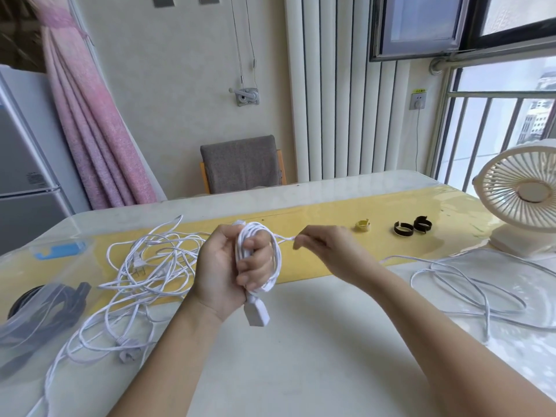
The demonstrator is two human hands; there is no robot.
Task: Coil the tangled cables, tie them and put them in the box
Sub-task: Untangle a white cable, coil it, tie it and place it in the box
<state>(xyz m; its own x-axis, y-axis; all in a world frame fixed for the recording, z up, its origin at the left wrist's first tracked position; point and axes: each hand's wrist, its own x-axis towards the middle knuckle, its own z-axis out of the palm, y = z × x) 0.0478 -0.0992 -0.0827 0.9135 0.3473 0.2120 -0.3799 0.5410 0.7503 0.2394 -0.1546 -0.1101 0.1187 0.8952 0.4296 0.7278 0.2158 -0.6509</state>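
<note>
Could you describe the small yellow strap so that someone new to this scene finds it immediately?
Start at the white fan on the table, far right. Left of it, on the yellow runner, three curled straps lie in a row. The yellow strap is farthest from the fan; the black straps are both nearer.

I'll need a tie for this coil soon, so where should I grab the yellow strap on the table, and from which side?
Probably pinch the near wall of the yellow strap: it sits curled in a ring, opening upward, so one fingertip fits inside and the thumb outside. Come from above with the right hand, which is nearest; the left hand holds the coil.
</note>
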